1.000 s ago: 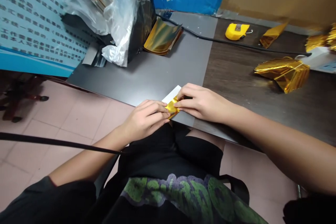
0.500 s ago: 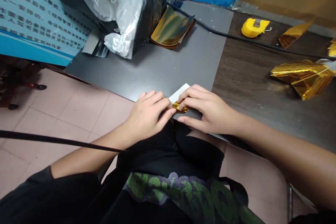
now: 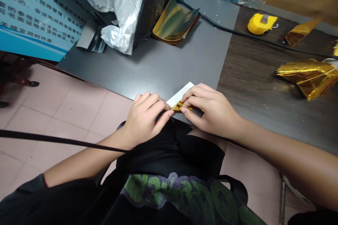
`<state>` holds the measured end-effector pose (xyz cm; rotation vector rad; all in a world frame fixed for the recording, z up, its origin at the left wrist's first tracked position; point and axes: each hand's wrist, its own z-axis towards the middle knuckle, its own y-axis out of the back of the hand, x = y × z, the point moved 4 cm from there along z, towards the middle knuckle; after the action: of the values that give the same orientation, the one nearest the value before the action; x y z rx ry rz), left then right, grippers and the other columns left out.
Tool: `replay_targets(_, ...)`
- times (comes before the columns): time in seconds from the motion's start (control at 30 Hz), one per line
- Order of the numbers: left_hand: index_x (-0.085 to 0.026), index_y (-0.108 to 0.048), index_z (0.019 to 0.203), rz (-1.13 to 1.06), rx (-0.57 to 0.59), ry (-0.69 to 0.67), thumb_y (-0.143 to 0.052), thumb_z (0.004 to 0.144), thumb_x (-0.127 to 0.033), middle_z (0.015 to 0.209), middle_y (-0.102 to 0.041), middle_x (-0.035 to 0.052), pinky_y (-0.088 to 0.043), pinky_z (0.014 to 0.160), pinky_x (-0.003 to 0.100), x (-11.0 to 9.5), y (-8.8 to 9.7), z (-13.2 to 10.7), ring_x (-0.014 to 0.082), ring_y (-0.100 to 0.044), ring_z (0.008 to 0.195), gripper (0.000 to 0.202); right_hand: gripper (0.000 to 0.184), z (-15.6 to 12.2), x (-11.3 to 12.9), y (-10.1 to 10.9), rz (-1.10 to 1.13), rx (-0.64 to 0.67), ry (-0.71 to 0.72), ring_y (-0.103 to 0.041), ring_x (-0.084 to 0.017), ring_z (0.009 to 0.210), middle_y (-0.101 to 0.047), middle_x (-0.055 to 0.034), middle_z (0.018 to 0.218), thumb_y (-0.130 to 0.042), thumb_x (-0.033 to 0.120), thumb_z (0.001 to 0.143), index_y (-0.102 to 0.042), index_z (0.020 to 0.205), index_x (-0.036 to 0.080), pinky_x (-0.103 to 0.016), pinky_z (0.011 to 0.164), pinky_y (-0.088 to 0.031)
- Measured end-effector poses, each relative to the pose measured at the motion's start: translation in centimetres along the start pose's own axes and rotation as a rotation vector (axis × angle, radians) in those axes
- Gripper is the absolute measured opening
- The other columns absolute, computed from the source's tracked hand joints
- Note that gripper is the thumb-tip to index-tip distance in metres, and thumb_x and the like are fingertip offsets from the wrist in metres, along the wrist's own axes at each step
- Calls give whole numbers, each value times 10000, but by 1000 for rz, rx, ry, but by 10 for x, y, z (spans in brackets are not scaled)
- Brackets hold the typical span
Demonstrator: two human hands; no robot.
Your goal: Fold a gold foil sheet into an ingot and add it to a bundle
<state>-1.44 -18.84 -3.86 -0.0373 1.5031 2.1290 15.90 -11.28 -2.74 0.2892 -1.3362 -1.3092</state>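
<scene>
At the table's front edge, a small sheet of gold foil paper [image 3: 176,107] lies partly folded, its white back [image 3: 180,94] turned up and reaching away from me. My left hand [image 3: 149,114] pinches the sheet's near left corner between thumb and fingers. From the other side, my right hand [image 3: 208,109] grips the gold fold with thumb and fingertips close together. Part of the sheet is hidden under the right fingers.
A stack of gold sheets [image 3: 175,24] rests beside a plastic bag [image 3: 124,10]. Behind a black cable [image 3: 224,29] sit a yellow tape measure [image 3: 261,24] and a folded gold piece [image 3: 301,33]. A bundle of folded gold paper [image 3: 310,74] lies at the right.
My right thumb has moved up to meet the fingers at the gold fold, and more of the white back shows. The whole view has shifted slightly.
</scene>
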Motion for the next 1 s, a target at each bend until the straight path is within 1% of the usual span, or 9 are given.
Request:
replay_targets(0.23,-199,-624,820,7,52,73,-547,1019,-333,804,-643,3,-295,720,346,-7,-1,4,156,-470,765,251,199,-1,1,0,-19,33,-9,-610,-213,882,-718,-79,951,-552,218,980,-633,802,182,-371,787,-511)
replay_targets(0.37,-200,-633,827,38,88,104,-512,1024,-331,802,-644,15,-290,709,351,-10,-1,7,165,-470,763,266,221,0,2,0,-76,0,-8,-620,-208,860,-711,-91,992,-559,220,975,-615,764,187,-360,736,-515)
replay_targets(0.5,-199,-634,799,75,85,169,-528,1007,-336,791,-642,17,-296,703,358,-13,0,8,172,-468,763,271,224,-1,2,0,-113,-35,-42,-642,-188,817,-685,-107,1059,-590,214,953,-598,730,190,-335,677,-519)
replay_targets(0.67,-200,-632,767,85,102,222,-535,992,-336,776,-644,17,-301,697,358,-16,0,9,177,-467,759,280,219,-3,1,-1,-108,-34,-67,-653,-187,832,-674,-99,1051,-637,216,933,-572,726,193,-330,692,-528)
replay_targets(0.9,-191,-625,734,94,127,259,-551,975,-328,758,-653,21,-307,686,350,-16,1,13,172,-481,747,287,239,-1,1,-3,-108,-54,-49,-648,-183,832,-673,-98,1022,-614,204,941,-547,712,191,-324,693,-516)
replay_targets(1.0,-194,-620,708,70,171,292,-571,956,-323,742,-656,12,-300,684,339,-15,1,17,172,-485,732,283,237,-2,1,-3,-103,-68,-46,-647,-184,830,-675,-98,1012,-619,199,931,-542,707,189,-322,692,-512)
